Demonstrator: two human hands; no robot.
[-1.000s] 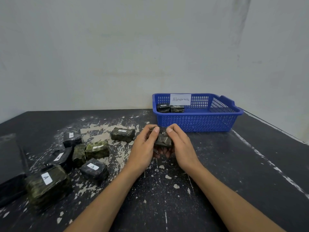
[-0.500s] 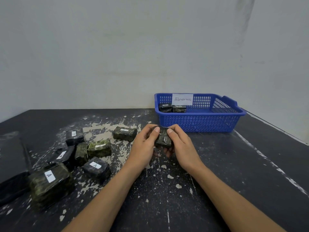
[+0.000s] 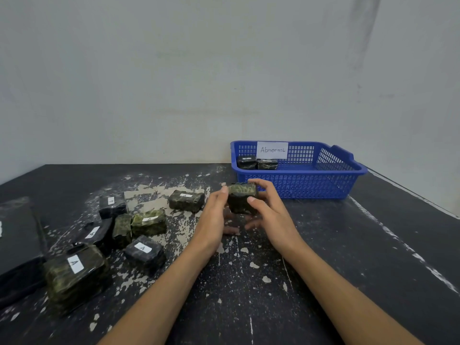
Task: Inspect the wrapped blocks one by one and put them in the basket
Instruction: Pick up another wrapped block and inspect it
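A dark green wrapped block [image 3: 242,198] is held above the table in front of me. My right hand [image 3: 267,215] grips it with thumb on the near face and fingers over the top. My left hand [image 3: 215,220] is at its left side, thumb tip touching the block's upper left corner, fingers loose below. The blue basket [image 3: 311,188] with an "Abnormal" label stands just behind, with two wrapped blocks [image 3: 257,162] in its far left corner. Several more labelled wrapped blocks [image 3: 149,221] lie on the table to the left.
The black table [image 3: 348,257] has chipped, flaking paint. A large wrapped block [image 3: 73,272] lies at the near left, beside a flat black object [image 3: 17,245] at the left edge. A grey wall stands close behind the basket.
The block has been turned and lifted a little, its greener face now up. My left hand has loosened from a full grip to a thumb touch; my right hand keeps hold.
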